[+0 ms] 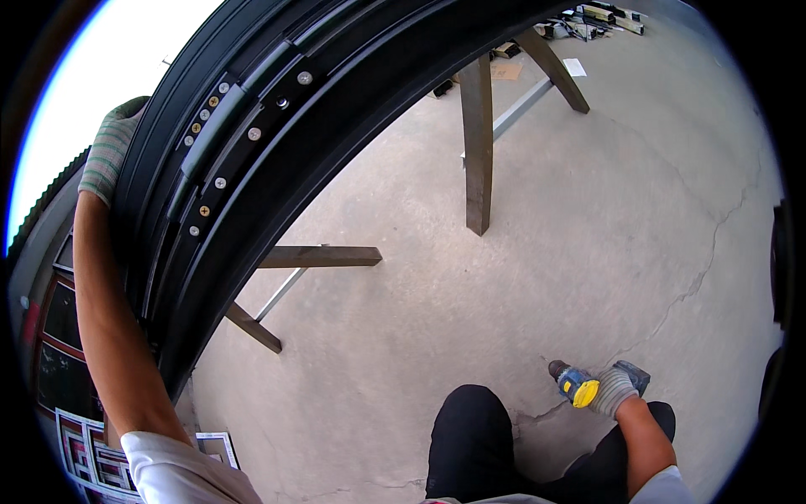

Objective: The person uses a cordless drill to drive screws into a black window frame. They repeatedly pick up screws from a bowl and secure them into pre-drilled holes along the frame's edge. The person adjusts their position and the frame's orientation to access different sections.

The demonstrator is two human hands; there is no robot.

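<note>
A long black metal frame [277,160] slants across the upper left, with a grey metal hardware strip [231,130] and several silver and brass-coloured screws along it. My left hand [115,147], in a grey and green striped knit glove, grips its outer left edge; the fingertips are hidden behind it. Low on the right, my right hand [617,392], also gloved, is wrapped round the handle of a blue and yellow cordless drill [578,386]. The drill points left, over the floor beside my knee and apart from the frame.
Brown sawhorse legs [477,151] with pale crossbars stand on the cracked concrete floor [403,302] beneath the frame. Offcuts and packaging [588,21] lie in a pile at the far right. A lattice panel [88,454] and windows [60,336] are at the left.
</note>
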